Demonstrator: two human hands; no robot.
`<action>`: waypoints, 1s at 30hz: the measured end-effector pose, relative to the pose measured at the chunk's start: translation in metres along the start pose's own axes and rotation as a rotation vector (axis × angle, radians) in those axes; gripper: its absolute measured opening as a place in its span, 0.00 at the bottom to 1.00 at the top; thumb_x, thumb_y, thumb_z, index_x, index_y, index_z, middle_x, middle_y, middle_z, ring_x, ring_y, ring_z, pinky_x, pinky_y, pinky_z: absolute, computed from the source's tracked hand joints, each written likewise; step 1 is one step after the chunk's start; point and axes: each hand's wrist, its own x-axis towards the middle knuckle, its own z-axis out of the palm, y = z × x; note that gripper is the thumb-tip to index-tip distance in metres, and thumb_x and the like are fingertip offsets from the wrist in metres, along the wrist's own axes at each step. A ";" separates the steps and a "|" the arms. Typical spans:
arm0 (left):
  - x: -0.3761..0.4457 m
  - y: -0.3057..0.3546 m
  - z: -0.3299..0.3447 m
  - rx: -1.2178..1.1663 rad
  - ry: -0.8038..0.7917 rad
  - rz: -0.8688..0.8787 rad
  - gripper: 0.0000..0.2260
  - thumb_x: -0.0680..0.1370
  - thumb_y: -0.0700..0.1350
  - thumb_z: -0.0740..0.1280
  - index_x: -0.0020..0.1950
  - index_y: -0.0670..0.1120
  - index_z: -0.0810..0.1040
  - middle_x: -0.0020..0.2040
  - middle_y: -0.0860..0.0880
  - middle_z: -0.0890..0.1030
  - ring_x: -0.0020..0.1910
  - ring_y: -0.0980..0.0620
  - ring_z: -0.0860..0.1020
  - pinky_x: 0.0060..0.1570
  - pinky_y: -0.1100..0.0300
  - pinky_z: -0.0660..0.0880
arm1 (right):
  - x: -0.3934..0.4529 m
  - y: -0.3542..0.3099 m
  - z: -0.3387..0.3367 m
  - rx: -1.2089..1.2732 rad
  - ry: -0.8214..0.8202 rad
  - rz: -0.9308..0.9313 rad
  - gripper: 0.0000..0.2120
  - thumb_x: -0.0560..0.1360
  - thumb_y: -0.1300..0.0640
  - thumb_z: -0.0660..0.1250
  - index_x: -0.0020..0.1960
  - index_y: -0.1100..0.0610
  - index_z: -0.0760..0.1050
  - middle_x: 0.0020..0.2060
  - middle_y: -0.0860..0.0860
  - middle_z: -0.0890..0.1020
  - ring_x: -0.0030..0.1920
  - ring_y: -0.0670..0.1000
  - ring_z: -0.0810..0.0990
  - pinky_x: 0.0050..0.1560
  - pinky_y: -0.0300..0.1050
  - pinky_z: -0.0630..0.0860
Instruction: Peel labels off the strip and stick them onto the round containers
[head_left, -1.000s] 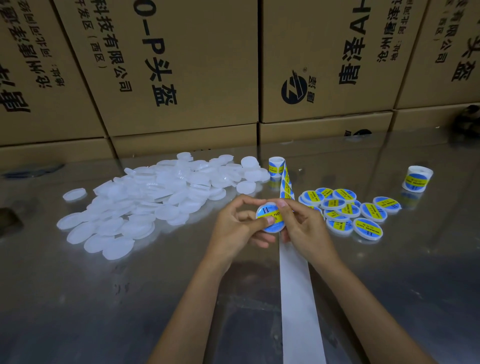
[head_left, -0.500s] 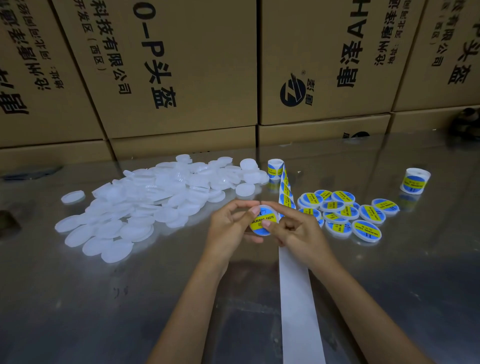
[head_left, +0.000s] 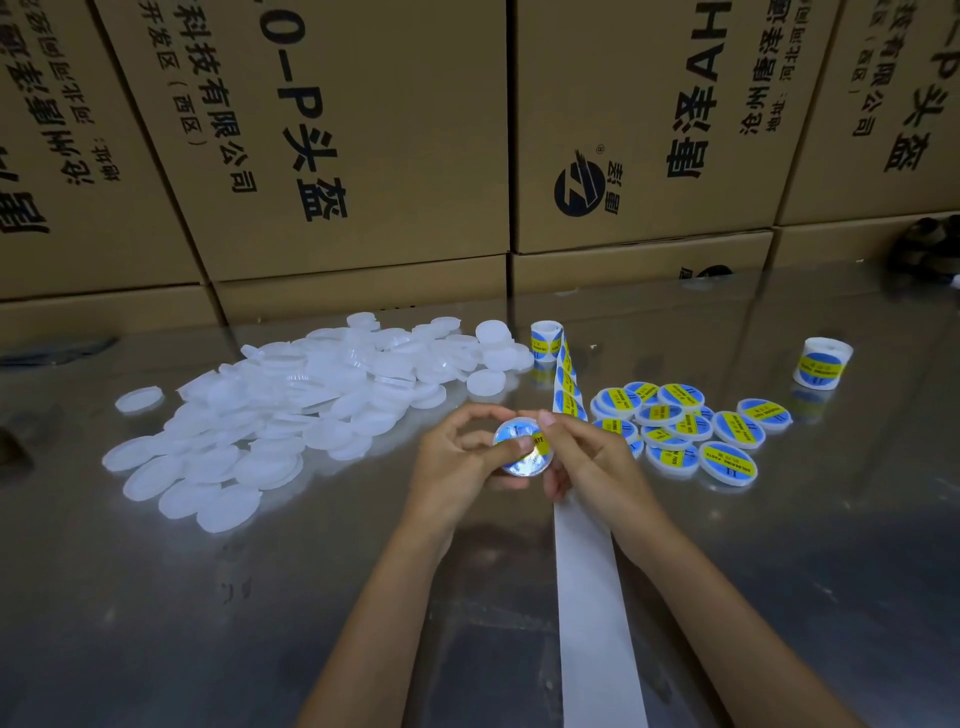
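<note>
shiny table (head_left: 156, 597), both hands' fingers (head_left: 511, 449) curled around round container (head_left: 522, 449), label face tilted up toward camera

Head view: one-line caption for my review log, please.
Both hands, left hand and right hand, hold a round container, pressing its label on, between unlabelled containers and labelled ones.

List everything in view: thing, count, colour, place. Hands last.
Unlabelled containers: a large pile, too many to count, translucent white, table left.
Labelled containers: about a dozen, blue and yellow labels, table right.
Label strip: one, blue and yellow labels, running from its roll toward the hands.
Bare backing: one, white, trailing to the near edge.
Second roll: one, far right.
Table: one, shiny metal.
Cardboard boxes: stacked, brown, behind.
Held container: one, labelled, centre.
Left hand: grip on held container.
Right hand: pressing its label.
</note>
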 end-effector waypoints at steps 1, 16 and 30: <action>0.000 -0.001 0.000 0.002 0.025 -0.001 0.11 0.72 0.38 0.77 0.53 0.43 0.82 0.42 0.40 0.86 0.38 0.45 0.85 0.34 0.57 0.81 | 0.000 0.000 0.001 0.003 -0.036 0.015 0.09 0.79 0.50 0.66 0.55 0.47 0.83 0.26 0.55 0.76 0.28 0.48 0.74 0.32 0.37 0.72; 0.001 -0.004 0.001 -0.076 -0.159 -0.041 0.14 0.81 0.33 0.65 0.64 0.44 0.79 0.55 0.43 0.85 0.53 0.44 0.84 0.48 0.57 0.82 | 0.001 0.008 -0.003 0.068 0.066 0.037 0.13 0.77 0.62 0.70 0.60 0.52 0.81 0.23 0.54 0.76 0.23 0.46 0.72 0.28 0.36 0.72; -0.001 -0.004 0.006 -0.103 0.036 -0.025 0.11 0.74 0.35 0.74 0.55 0.44 0.84 0.45 0.42 0.87 0.40 0.47 0.86 0.36 0.60 0.81 | 0.000 0.002 -0.002 0.007 -0.035 0.019 0.10 0.80 0.56 0.67 0.59 0.49 0.81 0.24 0.55 0.77 0.26 0.49 0.75 0.30 0.39 0.73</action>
